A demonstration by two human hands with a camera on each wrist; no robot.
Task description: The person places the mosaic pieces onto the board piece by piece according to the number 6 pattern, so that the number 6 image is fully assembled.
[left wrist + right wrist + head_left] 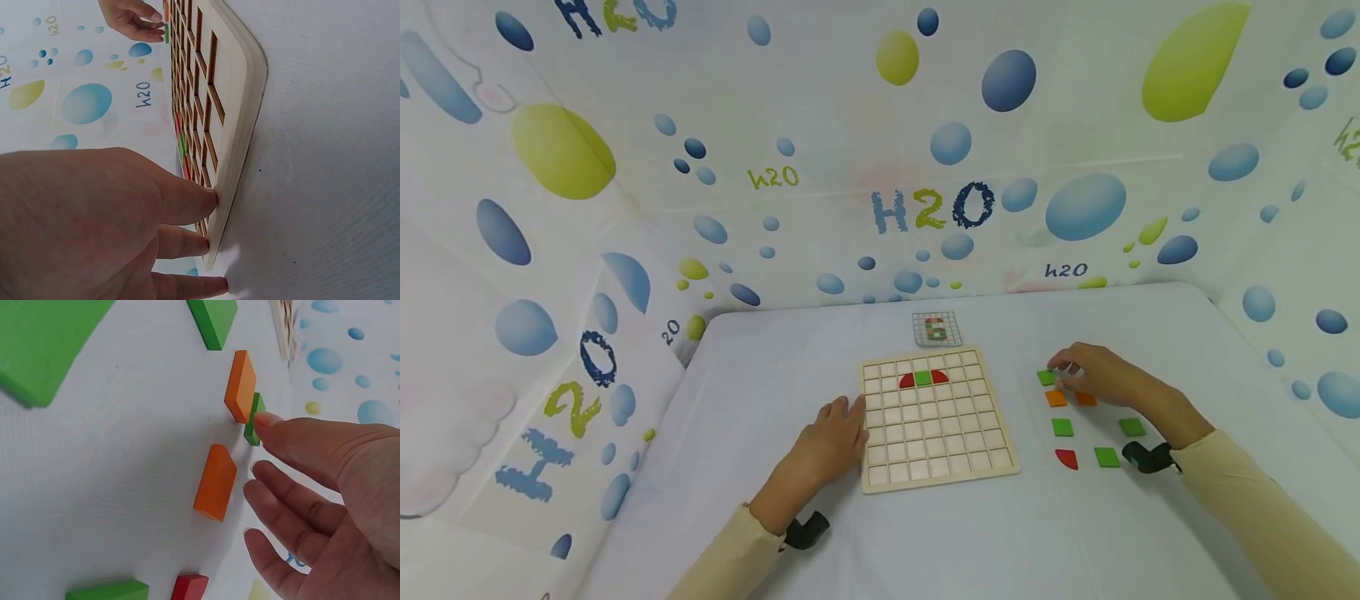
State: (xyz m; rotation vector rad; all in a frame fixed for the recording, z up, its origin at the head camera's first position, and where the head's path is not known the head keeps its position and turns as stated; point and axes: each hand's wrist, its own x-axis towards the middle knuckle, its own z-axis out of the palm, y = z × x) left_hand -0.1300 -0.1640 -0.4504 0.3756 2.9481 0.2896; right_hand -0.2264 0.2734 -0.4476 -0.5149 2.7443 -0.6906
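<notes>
My left hand [831, 442] rests at the left edge of a wooden grid board [940, 481], thumb and a finger against its rim in the left wrist view. On the board's upper rows, a green square tile [922, 378] sits between two red quarter-round tiles [907, 381]. Off to the right, my right hand [1093, 372] reaches over loose tiles, its thumb and index finger right at a green square tile [1046, 378]. In the right wrist view the thumb overlaps that green tile [250, 428], and the other fingers are spread and slightly bent. Two orange tiles [215, 481] lie beside them.
A small gridded pattern card [937, 329] lies behind the board. More green tiles [1107, 457] and a red quarter-round tile [1066, 459] lie nearer me on the right. Another red tile [190, 587] shows in the right wrist view. A printed sheet [820, 208] hangs behind the table.
</notes>
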